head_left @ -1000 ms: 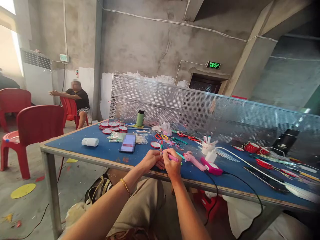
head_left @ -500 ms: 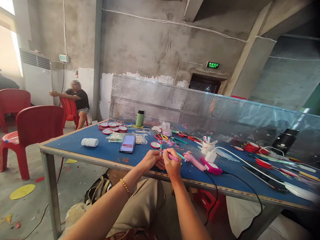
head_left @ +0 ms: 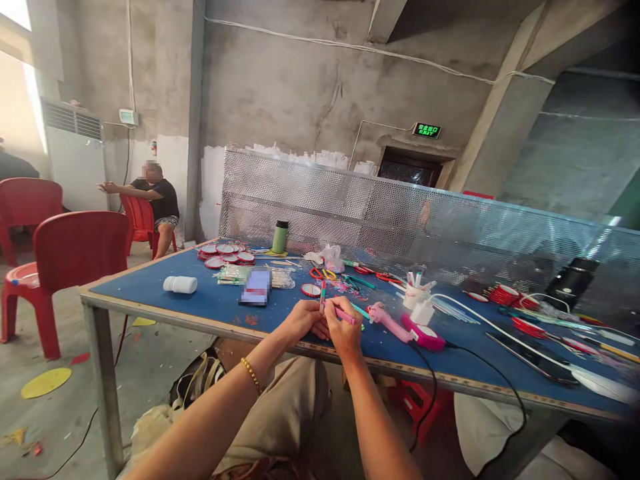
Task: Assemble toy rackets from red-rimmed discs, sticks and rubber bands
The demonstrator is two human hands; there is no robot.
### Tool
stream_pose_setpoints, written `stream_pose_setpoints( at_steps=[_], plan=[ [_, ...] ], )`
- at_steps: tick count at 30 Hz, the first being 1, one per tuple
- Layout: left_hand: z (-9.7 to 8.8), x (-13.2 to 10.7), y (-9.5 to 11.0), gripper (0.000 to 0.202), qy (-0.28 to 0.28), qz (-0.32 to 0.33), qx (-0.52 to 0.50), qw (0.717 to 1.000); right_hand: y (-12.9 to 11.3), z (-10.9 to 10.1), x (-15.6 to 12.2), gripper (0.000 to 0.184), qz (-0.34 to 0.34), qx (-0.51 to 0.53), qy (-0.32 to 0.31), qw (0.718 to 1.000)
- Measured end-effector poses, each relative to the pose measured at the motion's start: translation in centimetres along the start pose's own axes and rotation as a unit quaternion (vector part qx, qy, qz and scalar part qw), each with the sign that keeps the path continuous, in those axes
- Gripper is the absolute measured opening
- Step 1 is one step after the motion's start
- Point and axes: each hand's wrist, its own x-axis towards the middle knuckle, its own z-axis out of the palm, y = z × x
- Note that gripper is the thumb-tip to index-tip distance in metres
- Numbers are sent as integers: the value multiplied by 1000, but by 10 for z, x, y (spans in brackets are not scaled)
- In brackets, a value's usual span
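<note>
My left hand [head_left: 301, 321] and right hand [head_left: 345, 331] sit touching each other at the near edge of the blue surface [head_left: 150, 293], about 6 o'clock on it. The left grip is pinched narrow on a thin striped stick [head_left: 323, 292], which stands almost upright above the fingers. The right grip is closed around a pink stick [head_left: 346, 316] that slants off toward 4 o'clock, its other end just beside the foot of the striped stick.

From the hands, a pink handled tool [head_left: 395, 325] lies near at 3 o'clock, with a black cord [head_left: 425, 373] trailing off the edge. A white cup [head_left: 414, 295] holding sticks stands at 2 o'clock. A white bottle [head_left: 180, 284] lies on its side well apart at 10 o'clock. Red-rimmed discs [head_left: 225, 254] cluster at 11 o'clock, with a green flask [head_left: 280, 237] upright beyond them. A seated person [head_left: 157, 197] is far off at 10 o'clock.
</note>
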Motion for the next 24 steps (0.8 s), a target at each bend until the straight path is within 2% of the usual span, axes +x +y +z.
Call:
stream_pose_setpoints(
  at_steps=[4,10,17,24],
  plan=[
    [0,0,0,27,3,-1,2,1000,0,1,0,34,2,-1,-5,1000],
    [1,-1,2,28,-1,-5,2,1000,5,1,-1,34,28,-7,28,999],
    [1,0,0,27,1,-7,1,1000,3,2,0,35,28,10,6,1000],
    [1,-2,1,27,-6,-4,-1,1000,3,0,-1,34,34,-1,32,999]
  ],
)
